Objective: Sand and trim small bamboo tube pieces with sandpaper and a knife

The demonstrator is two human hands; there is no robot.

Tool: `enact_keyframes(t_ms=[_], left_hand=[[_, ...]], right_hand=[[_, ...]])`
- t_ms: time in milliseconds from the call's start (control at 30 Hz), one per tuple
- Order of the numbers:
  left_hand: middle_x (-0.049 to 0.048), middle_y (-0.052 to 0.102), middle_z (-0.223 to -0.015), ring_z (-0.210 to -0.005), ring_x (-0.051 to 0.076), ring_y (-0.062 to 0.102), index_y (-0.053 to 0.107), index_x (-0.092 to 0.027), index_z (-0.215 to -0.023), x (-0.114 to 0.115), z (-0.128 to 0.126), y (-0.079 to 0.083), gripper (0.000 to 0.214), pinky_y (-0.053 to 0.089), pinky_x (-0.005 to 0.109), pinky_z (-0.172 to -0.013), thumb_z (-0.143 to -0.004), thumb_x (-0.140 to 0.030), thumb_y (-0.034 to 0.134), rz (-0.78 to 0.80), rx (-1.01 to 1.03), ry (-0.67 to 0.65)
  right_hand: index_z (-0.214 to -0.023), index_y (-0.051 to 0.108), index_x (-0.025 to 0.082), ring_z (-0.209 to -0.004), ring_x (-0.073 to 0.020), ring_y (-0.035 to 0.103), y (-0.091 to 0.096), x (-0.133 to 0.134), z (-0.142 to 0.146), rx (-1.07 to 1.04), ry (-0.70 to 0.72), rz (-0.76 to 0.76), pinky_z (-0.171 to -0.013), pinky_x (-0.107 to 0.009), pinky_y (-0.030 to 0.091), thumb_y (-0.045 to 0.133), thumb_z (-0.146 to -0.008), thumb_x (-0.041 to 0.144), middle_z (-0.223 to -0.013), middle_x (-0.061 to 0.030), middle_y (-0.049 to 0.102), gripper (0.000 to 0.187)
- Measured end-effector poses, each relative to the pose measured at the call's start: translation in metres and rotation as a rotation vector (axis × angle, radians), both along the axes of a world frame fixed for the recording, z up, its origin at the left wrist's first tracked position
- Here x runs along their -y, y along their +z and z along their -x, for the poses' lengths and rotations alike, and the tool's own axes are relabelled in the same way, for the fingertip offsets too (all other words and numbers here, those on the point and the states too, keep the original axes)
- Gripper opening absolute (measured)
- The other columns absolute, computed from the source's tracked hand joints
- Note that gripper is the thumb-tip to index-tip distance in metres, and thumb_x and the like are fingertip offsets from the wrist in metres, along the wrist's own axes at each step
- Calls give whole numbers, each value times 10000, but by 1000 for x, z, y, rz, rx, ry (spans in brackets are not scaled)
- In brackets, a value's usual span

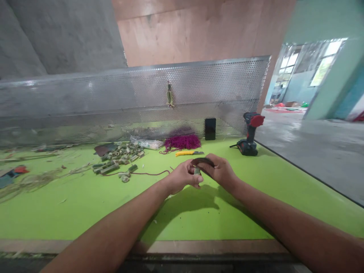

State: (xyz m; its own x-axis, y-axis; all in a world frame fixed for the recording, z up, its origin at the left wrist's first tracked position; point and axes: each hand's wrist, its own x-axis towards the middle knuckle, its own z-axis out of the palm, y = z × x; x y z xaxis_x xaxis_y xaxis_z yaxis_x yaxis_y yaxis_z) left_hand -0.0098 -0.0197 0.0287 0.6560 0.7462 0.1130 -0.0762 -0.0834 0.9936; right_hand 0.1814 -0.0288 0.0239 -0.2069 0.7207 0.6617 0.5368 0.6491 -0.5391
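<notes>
Left of center, cut bamboo pieces [119, 157] lie heaped on the green table [85, 216]. The left hand [184, 177] pinches a short green bamboo piece [196, 171], held upright against a dark curved strip [202, 162]. The strip's long axis arcs left to right between the hands, above the table, and the right hand [220, 171] grips its right end. Behind them sit a yellow utility knife [189, 153], purple cord [182, 142], a phone [210, 129] and, rightmost, a cordless drill [250, 132].
</notes>
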Motion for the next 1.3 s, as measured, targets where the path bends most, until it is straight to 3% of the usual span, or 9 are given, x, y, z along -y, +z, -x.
enact_keyframes(t_ms=[133,300,433,600,733,1100,1300], left_hand=[[30,647,-856,-748,119,634,519,-174,-1166,-2,2,3,584,551,331,-777,-689,-272,842,61,37,-73],[99,671,-1028,-835,155,675,473,-193,-1254,0,1,3,597,530,390,-852,-754,-254,793,76,23,-85],[82,671,-946,-784,151,662,514,-169,-1227,-2,-2,-2,600,540,359,-788,-722,-283,817,3,28,-81],[42,623,-845,-729,127,605,604,-126,-1062,-4,-3,-6,505,548,319,-713,-670,-333,847,-60,29,0],[3,579,-767,-696,117,589,600,-144,-1119,-3,-2,-3,522,555,323,-713,-693,-340,830,-61,25,-9],[42,621,-862,-743,132,607,610,-135,-1072,-4,-1,-1,517,553,321,-711,-661,-337,850,-73,-12,52],[0,574,-781,-686,109,581,611,-141,-1097,-2,-1,2,551,557,325,-707,-650,-353,854,-49,2,-2]], right_hand=[[-769,600,184,-605,-132,523,8,0,-4,-145,-127,-102,-562,-238,388,643,-843,387,-657,3,596,220],[-792,667,176,-623,-142,551,10,5,-2,-167,-107,-8,-555,-240,395,650,-832,395,-668,-5,617,223],[-792,679,184,-648,-152,574,7,6,2,-100,-118,41,-573,-245,403,661,-819,412,-691,-13,643,230],[-692,618,193,-565,-143,527,3,5,3,16,-114,56,-514,-242,358,670,-797,453,-597,-1,599,285],[-817,676,201,-630,-157,566,4,3,1,-9,-114,53,-550,-249,386,640,-835,446,-702,-24,657,249],[-709,613,197,-544,-137,514,3,5,2,43,-100,66,-492,-237,339,661,-814,466,-594,1,590,293],[-742,636,193,-599,-148,552,2,2,2,-14,-116,39,-531,-241,371,638,-839,446,-645,-10,619,271]])
